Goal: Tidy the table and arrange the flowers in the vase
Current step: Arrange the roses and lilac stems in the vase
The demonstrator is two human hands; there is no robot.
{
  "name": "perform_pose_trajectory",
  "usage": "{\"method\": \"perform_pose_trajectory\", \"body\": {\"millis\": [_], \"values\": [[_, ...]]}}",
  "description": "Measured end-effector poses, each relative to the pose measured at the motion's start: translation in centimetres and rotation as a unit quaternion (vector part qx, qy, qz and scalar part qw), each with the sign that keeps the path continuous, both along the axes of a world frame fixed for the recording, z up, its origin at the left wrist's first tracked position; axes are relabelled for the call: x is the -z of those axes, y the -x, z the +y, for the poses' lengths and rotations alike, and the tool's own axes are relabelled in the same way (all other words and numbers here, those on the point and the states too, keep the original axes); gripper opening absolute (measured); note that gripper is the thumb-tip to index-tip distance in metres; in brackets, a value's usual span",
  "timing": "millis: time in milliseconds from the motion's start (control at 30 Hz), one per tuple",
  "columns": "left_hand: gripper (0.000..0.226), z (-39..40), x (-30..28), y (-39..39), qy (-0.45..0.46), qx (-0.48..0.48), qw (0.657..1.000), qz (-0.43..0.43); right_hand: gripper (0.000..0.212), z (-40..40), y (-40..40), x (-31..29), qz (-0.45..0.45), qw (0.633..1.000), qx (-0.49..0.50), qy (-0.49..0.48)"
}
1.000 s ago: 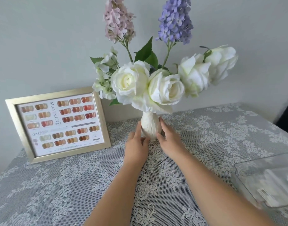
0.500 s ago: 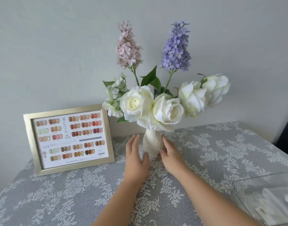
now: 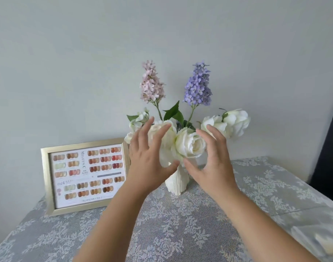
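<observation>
A small white ribbed vase (image 3: 178, 183) stands near the back of the table, upright. It holds several white roses (image 3: 190, 146), a pink lilac spike (image 3: 152, 84) and a purple one (image 3: 198, 86). My left hand (image 3: 148, 154) is raised in front of the left roses, fingers spread, holding nothing. My right hand (image 3: 213, 157) is up beside the middle rose, fingers curled apart, thumb near the vase's neck. Both hands frame the blooms; the left one hides part of a rose.
A gold-framed nail colour chart (image 3: 86, 176) leans on the wall left of the vase. A grey lace cloth (image 3: 180, 233) covers the table. A clear plastic box (image 3: 316, 229) sits at the right front edge. A dark object (image 3: 328, 148) stands at the far right.
Both hands have left the base of the vase and risen to the rose heads. The view has tilted up and drawn back.
</observation>
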State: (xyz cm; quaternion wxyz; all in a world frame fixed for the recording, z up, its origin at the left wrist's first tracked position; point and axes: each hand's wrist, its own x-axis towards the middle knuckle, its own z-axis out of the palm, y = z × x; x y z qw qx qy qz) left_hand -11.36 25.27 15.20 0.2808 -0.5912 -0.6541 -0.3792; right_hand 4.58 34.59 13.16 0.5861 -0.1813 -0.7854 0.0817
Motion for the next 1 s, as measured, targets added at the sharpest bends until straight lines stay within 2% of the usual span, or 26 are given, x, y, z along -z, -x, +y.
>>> {"method": "perform_pose_trajectory", "body": {"millis": [100,200,300,433,700,833,1000], "values": [[0.082,0.3,-1.2,0.7,0.073,-0.042,0.994,0.063,0.082,0.8,-0.4,-1.4,-0.15,0.987,0.061,-0.016],[0.062,0.2,-2.1,1.8,0.073,-0.02,0.996,0.056,0.079,1.7,-0.1,-2.5,-0.233,0.97,0.076,-0.01],[0.042,-0.2,-2.9,2.3,0.058,0.017,0.998,0.006,0.065,2.2,0.4,-3.7,-0.245,0.967,0.066,0.006],[0.035,-0.9,-3.7,2.8,0.045,0.041,0.998,-0.02,0.047,2.5,0.8,-5.6,-0.249,0.966,0.049,0.041],[0.034,-1.6,-3.5,3.3,0.054,0.053,0.997,0.003,0.057,4.0,1.8,-12.5,-0.258,0.955,0.05,0.133],[0.035,-1.8,-3.1,3.7,0.053,0.056,0.997,0.005,0.06,4.0,2.6,-15.0,-0.317,0.94,0.074,0.102],[0.033,-2.2,-3.2,4.3,0.041,0.057,0.997,-0.015,0.043,3.5,4.1,-16.4,-0.371,0.918,0.139,0.033]]}}
